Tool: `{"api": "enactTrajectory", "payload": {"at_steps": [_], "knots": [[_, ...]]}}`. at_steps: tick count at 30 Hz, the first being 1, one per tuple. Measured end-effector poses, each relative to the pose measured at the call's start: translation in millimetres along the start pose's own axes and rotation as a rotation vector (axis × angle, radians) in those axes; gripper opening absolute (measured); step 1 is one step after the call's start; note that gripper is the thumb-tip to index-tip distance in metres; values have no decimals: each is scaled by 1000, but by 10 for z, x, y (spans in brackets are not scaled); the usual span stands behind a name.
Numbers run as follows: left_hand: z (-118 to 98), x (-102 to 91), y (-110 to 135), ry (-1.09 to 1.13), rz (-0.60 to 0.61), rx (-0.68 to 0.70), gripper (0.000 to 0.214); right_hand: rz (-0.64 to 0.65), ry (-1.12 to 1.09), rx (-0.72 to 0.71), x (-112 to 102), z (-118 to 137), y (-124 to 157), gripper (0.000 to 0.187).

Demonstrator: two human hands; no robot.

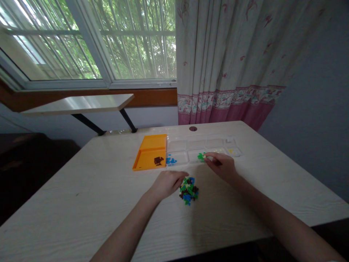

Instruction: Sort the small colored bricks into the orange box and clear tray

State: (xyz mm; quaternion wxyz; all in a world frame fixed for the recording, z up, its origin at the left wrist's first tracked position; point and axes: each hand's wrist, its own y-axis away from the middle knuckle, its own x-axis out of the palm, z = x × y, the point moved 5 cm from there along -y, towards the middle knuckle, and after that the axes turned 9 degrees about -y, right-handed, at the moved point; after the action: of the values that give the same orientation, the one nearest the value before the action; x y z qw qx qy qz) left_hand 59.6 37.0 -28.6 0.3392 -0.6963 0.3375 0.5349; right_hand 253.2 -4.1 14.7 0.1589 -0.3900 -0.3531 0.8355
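Note:
A mixed pile of small plastic pieces (188, 193), in blue, green, brown and pale yellow, lies on the table. My left hand (168, 183) is at the pile's upper left edge with its fingers closed; whatever is between the fingertips is too small to name. Farther back, my right hand (223, 166) reaches over the clear compartment tray (187, 157). Its thumb and forefinger are pinched beside the green pieces (201, 157) in one front compartment, and I cannot make out what they hold. Blue pieces (171, 160) sit in the leftmost front compartment, yellow pieces (231, 151) in the rightmost.
An open orange case (149, 152) left of the tray contains brown pieces (158, 160). A raised shelf (89, 103) on dark legs stands at the table's back left. The table (89, 203) has a round hole (193, 128) near its back edge, below the curtain (218, 72).

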Motion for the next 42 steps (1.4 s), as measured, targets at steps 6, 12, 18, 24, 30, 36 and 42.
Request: {"api": "enactTrajectory", "payload": {"at_steps": [6, 12, 18, 24, 30, 36, 42], "knots": [[-6, 7, 0, -39, 35, 10, 29, -11, 7, -49, 8, 32, 7, 20], [28, 13, 2, -64, 29, -37, 29, -45, 6, -65, -13, 16, 13, 20], [76, 46, 3, -74, 24, -92, 30, -42, 11, -82, -13, 26, 16, 20], [84, 38, 2, -68, 24, -106, 30, 50, 175, -78, -42, -106, -53, 26], [104, 28, 10, -83, 3, -143, 30, 246, 473, 198, -160, -566, -102, 24], [95, 1, 11, -89, 8, -148, 27, 343, 505, 351, -138, -730, -60, 28], [68, -15, -2, -82, 13, -146, 25, 342, 263, 233, 122, -318, 0, 23]]}}
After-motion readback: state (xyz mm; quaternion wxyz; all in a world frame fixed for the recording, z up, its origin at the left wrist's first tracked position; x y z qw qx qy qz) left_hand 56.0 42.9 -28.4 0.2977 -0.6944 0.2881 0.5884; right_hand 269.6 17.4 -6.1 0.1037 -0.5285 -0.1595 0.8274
